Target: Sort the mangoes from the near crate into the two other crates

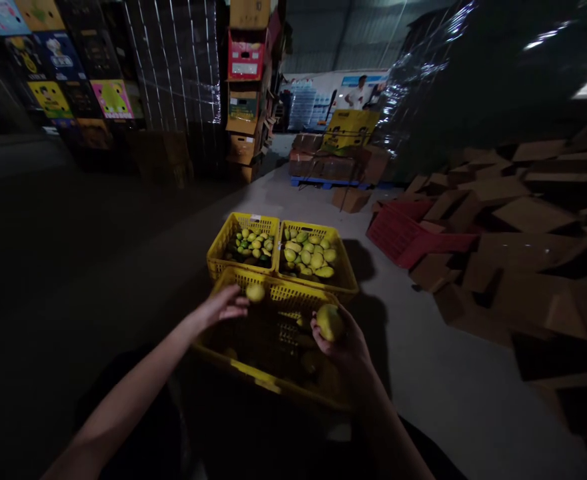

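My right hand (341, 337) is closed around a yellow-green mango (330, 323) above the right side of the near yellow crate (253, 373). Over that crate's far left part is my left hand (223, 307), fingers stretched and apart. Just past its fingertips a smaller yellow mango (255, 292) shows, apparently apart from the hand; whether anything supports it I cannot tell. A few dim fruits lie in the shadowed near crate. Behind it, the left crate (218, 257) holds small yellow and green fruits (256, 244), and the right crate (346, 270) holds larger yellow-green mangoes (313, 253).
Flattened and loose cardboard boxes (528, 260) pile up on the right, with a red crate (398, 233) at their edge. Stacked cartons (243, 107) and wrapped pallets stand behind. A yellow box (351, 128) rests on goods over a blue pallet (323, 183).
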{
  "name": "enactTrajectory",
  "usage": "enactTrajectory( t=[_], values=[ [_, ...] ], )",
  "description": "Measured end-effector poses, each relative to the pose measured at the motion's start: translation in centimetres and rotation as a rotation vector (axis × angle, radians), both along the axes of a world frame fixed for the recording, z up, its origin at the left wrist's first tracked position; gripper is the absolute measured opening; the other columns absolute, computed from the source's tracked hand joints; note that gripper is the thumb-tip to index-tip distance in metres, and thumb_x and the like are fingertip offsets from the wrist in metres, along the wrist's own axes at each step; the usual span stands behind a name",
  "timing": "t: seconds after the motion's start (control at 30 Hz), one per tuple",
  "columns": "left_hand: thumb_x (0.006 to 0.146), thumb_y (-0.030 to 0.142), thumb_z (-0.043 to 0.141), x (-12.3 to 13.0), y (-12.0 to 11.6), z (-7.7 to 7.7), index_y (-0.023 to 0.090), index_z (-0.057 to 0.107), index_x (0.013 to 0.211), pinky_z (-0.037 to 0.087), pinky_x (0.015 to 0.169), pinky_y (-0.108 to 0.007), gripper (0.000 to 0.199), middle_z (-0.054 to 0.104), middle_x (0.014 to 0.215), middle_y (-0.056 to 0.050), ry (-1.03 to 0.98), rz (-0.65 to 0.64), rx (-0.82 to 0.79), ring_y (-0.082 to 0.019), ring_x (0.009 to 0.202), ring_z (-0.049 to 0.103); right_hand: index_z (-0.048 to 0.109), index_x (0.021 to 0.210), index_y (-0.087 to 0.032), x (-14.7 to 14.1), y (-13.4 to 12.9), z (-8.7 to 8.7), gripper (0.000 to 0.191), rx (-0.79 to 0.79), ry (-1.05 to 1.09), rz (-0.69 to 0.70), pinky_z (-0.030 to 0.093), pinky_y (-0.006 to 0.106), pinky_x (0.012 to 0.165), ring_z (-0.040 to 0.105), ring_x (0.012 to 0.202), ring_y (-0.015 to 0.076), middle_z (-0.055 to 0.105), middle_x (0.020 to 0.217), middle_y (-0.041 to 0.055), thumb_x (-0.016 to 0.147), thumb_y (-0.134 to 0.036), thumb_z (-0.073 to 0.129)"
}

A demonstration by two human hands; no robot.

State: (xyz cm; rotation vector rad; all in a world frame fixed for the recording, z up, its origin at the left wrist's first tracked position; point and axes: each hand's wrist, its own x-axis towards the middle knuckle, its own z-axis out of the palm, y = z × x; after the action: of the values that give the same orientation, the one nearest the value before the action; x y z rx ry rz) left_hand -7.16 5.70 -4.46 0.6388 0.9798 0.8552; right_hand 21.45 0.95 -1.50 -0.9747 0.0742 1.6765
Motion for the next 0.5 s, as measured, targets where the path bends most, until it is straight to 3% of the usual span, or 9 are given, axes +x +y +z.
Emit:
enactTrajectory(
  t=[0.07, 0.13, 0.23, 0.33, 0.4, 0.5],
  values=[
    [0.088, 0.021, 0.048, -1.9, 2.3, 2.1, 0.017, 0.056, 0.093, 0.054, 0.061, -0.021, 0.010, 0.069, 0.076, -0.004, -0.031, 0.346, 0.075, -0.014, 0.065, 0.068, 0.056, 0.081, -0.019, 0.0, -0.2, 0.0, 0.016, -0.047, -0.011, -0.017, 0.051, 0.023, 0.045, 0.064, 0.057, 0.0167, 0.066, 0.064, 0.0058, 0.087, -0.031, 0.048],
    [0.088, 0.016, 0.042, -2.8, 2.6, 2.7, 0.016, 0.054, 0.090, 0.053, 0.064, -0.020, 0.012, 0.068, 0.076, -0.005, -0.007, 0.448, 0.077, -0.012, 0.065, 0.068, 0.055, 0.080, -0.019, -0.1, -0.2, -0.6, 0.013, -0.065, -0.028, 0.004, 0.052, 0.024, 0.046, 0.065, 0.057, 0.0170, 0.066, 0.064, 0.0047, 0.087, -0.029, 0.049],
    [0.086, 0.017, 0.045, -2.3, 1.1, 1.8, 0.013, 0.057, 0.086, 0.051, 0.060, -0.023, 0.012, 0.068, 0.077, -0.007, 0.053, 0.268, 0.008, -0.014, 0.062, 0.066, 0.056, 0.081, -0.018, -0.5, -0.5, -2.2, 0.011, -0.065, -0.050, 0.070, 0.052, 0.024, 0.044, 0.064, 0.054, 0.0172, 0.065, 0.063, 0.0047, 0.083, -0.029, 0.057],
    [0.081, 0.023, 0.057, -0.7, -0.2, 0.6, 0.012, 0.061, 0.088, 0.049, 0.060, -0.026, 0.014, 0.069, 0.082, -0.009, 0.125, 0.063, 0.050, -0.016, 0.061, 0.067, 0.060, 0.082, -0.018, -1.4, -1.6, -4.3, 0.016, 0.067, -0.154, 0.067, 0.052, 0.023, 0.043, 0.064, 0.054, 0.0164, 0.067, 0.067, 0.0046, 0.071, -0.022, 0.071],
    [0.078, 0.028, 0.062, -0.1, -0.5, 0.4, 0.013, 0.061, 0.088, 0.048, 0.062, -0.025, 0.018, 0.070, 0.083, -0.007, 0.196, -0.043, 0.098, -0.016, 0.062, 0.067, 0.063, 0.086, -0.021, -2.2, -3.0, -5.5, 0.029, 0.186, -0.215, 0.052, 0.056, 0.021, 0.053, 0.067, 0.066, 0.0154, 0.070, 0.078, 0.0027, 0.062, -0.010, 0.076],
    [0.076, 0.033, 0.062, 0.0, -0.5, 0.6, 0.014, 0.061, 0.087, 0.046, 0.064, -0.025, 0.021, 0.070, 0.083, -0.005, 0.259, -0.094, 0.107, -0.014, 0.062, 0.066, 0.064, 0.089, -0.027, -3.7, -5.4, -6.5, 0.034, 0.272, -0.185, 0.180, 0.058, 0.024, 0.066, 0.067, 0.082, 0.0169, 0.071, 0.087, -0.0001, 0.062, -0.009, 0.075]
  ],
)
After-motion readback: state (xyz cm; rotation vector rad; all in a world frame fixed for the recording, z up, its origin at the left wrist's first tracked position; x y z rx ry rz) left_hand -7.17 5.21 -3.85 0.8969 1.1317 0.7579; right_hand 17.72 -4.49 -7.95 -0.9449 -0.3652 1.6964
